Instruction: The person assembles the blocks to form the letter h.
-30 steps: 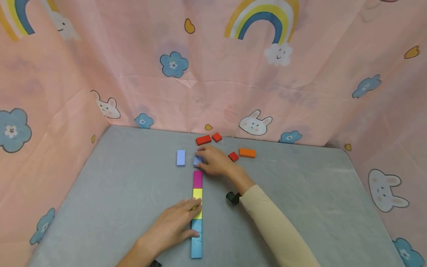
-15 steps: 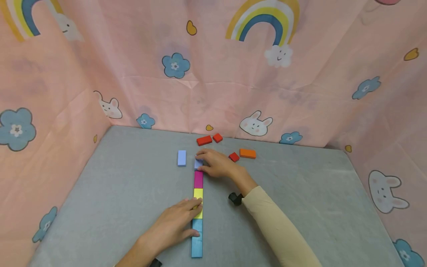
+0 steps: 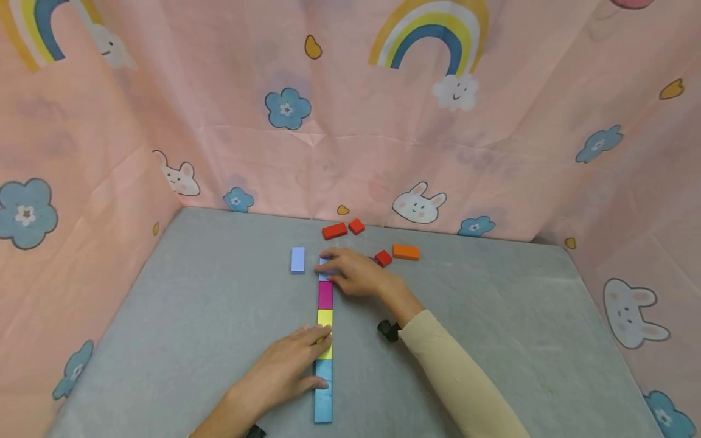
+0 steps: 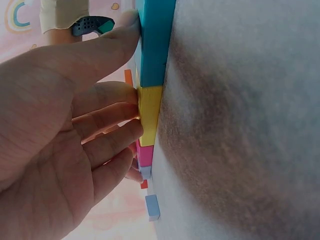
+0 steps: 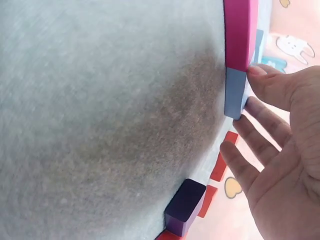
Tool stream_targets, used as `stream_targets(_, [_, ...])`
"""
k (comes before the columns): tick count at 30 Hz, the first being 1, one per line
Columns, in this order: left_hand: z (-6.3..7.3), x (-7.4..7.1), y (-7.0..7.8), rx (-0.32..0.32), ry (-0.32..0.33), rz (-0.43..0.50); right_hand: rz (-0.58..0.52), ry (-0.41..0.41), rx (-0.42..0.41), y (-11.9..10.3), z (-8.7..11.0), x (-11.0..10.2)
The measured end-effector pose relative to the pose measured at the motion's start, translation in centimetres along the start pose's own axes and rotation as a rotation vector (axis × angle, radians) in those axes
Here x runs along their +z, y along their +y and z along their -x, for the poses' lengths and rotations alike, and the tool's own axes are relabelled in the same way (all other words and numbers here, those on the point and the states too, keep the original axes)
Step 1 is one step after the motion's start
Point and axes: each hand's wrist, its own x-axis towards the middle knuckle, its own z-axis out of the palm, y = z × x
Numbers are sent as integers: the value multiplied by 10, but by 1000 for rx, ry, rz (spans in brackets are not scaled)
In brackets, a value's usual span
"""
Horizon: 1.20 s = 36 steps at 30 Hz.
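A straight row of blocks runs away from me: blue (image 3: 323,404), yellow (image 3: 325,317), magenta (image 3: 325,296) and a periwinkle block (image 5: 235,92) at the far end. My left hand (image 3: 279,368) rests along the row's near part, fingertips on the yellow block and thumb on the blue. My right hand (image 3: 356,274) touches the periwinkle block; its thumb lies by the magenta joint, and its loosely straight fingers reach over the block's top and far end. That block meets the magenta one end to end. Part of it is hidden by the right hand in the head view.
Left of the row's far end lies another periwinkle block (image 3: 297,260). Red blocks (image 3: 334,231) lie near the back edge, and a small red block (image 3: 383,258) sits beside an orange block (image 3: 406,252). A dark purple block (image 5: 185,205) stands near the right hand.
My right hand has slid the periwinkle block toward me until it meets the magenta block, and its fingers have loosened a little. The left hand has stayed in place.
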Motion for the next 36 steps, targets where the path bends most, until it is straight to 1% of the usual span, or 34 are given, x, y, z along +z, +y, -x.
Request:
stream_targets(8, [3, 3, 1, -1, -9, 23, 29, -1, -15, 0, 3, 5])
stream_targets(12, [4, 7, 2, -5, -5, 29, 30, -1, -4, -1, 6, 10])
stream_targets(14, [4, 8, 2, -2, 9, 28, 24, 6, 3, -2, 7, 9])
stream_targets(22, [6, 5, 1, 0, 36, 30, 27, 11, 5, -4, 6, 6])
stream_targets(29, [2, 4, 0, -6, 17, 31, 10, 16, 4, -2, 6, 6])
stream_targets(36, [2, 3, -1, 19, 41, 14, 5, 40, 9, 2, 10, 7])
